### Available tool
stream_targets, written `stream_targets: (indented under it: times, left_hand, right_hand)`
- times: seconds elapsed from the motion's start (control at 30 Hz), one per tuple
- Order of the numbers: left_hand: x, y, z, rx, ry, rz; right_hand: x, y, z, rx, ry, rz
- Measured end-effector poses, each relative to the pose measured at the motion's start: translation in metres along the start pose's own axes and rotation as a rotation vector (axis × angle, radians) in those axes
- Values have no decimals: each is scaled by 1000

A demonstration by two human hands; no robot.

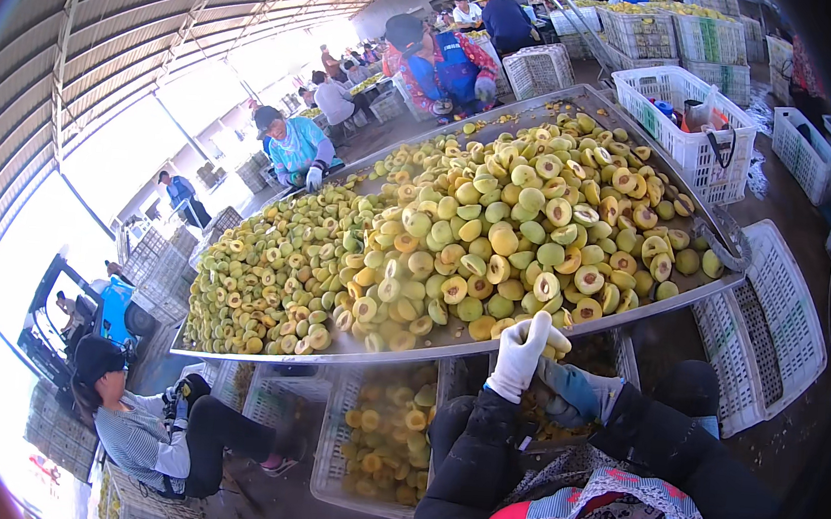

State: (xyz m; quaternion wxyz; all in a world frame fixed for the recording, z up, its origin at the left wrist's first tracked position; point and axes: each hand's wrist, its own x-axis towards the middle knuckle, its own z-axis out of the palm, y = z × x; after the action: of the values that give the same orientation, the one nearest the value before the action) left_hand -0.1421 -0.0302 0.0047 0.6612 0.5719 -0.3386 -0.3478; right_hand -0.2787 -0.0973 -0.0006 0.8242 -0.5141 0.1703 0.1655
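Note:
My left hand (517, 356), in a white glove, is closed at the near edge of a metal-rimmed table (429, 334). Between its fingers shows a piece of yellow-green stone fruit (557, 342), which looks like a peach. Just below and to its right is my right hand (578, 390), in a blue and grey glove. Its fingers are curled, and whatever they grip is hidden. A large heap of halved peaches (495, 237), many with brown pit hollows showing, covers the table in front of me.
Below the table edge stands a crate of peach halves (387, 433); another lies under my hands. Stacked white crates (771, 327) are at my right, a crate with bottles (685, 125) beyond. A seated person (154, 424) is at left; others work across the table.

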Motion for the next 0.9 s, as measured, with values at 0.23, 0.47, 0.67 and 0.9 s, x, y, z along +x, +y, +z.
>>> stream_targets:
  times: [0.23,0.47,0.67,0.9]
  left_hand:
    - [-3,-1,11,-29,22,27]
    - [11,-7,10,-41,124,-54]
    - [22,-22,7,-423,163,-97]
    - [16,13,-124,-236,874,202]
  right_hand:
    - [-3,10,6,41,-80,-88]
    - [8,13,-6,294,-284,-68]
    - [-6,5,-9,35,60,-107]
    - [32,40,-33,397,-93,16]
